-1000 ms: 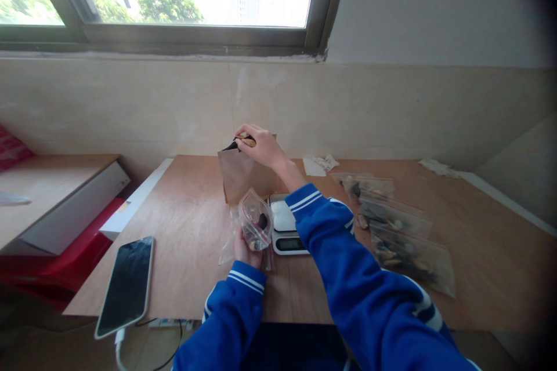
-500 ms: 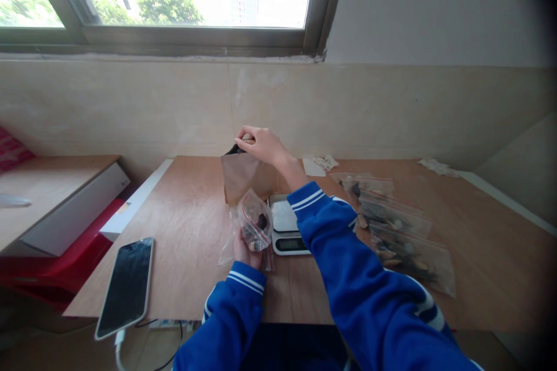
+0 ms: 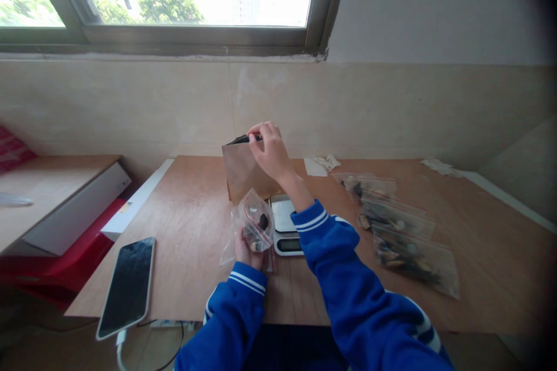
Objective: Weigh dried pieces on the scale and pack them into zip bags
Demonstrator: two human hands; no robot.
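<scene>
"In the head view, what does the left hand have?"

"A small plastic bag. The fingers grip it low down, at its near left side, and its gaping mouth, edged in red, stands above them, tilted toward the far side. A dark lump shows inside, above and to the right of the fingers."

"And the right hand?"

"It is at the top of the paper bag, over the right part of the mouth. Thumb and fingertips are bent close together at the dark opening. I can't tell whether they pinch anything; the hand hides it."

"Where does the paper bag stand?"

"Upright on the far part of the table, just beyond the plastic bag. The scale sits to the right of the plastic bag, partly covered by the right sleeve; I can't read its display."

"What else is there?"

"Three filled bags lie overlapping in a row on the right, with dark and tan pieces in them. A phone lies at the near left edge, a white cable plugged into it. Some paper lies at the far edge."
</scene>
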